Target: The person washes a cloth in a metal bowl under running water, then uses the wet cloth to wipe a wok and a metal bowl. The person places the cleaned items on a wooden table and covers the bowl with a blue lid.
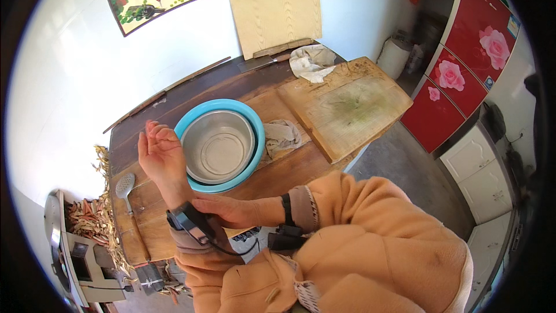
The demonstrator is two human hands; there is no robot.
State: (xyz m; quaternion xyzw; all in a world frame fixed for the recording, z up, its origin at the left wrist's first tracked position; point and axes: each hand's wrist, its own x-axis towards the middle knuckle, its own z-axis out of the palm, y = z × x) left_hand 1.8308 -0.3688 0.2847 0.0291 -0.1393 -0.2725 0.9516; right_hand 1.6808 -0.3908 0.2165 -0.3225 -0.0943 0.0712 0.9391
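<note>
My left hand [163, 150] is raised palm up beside the basins, its fingers loosely curled and holding nothing. A black device [191, 221] with a cable is strapped around that wrist, over the cuff. My right hand [228, 211] reaches across and grips this device from the side; its fingertips are hidden behind it. A black band [286, 211] circles my right wrist. Just beyond the hands, a grey metal basin [221, 154] sits inside a light blue basin [257, 161] on the wooden table [265, 184]. A crumpled cloth [282, 137] lies against the blue basin's right side.
A thick cutting board [352, 104] overhangs the table's right edge. Behind it lie a white cloth [310, 58] and a cleaver [260, 64]. A skimmer [126, 187] with a long handle rests at the left. A red refrigerator [460, 78] and white cabinets [473, 169] stand at right.
</note>
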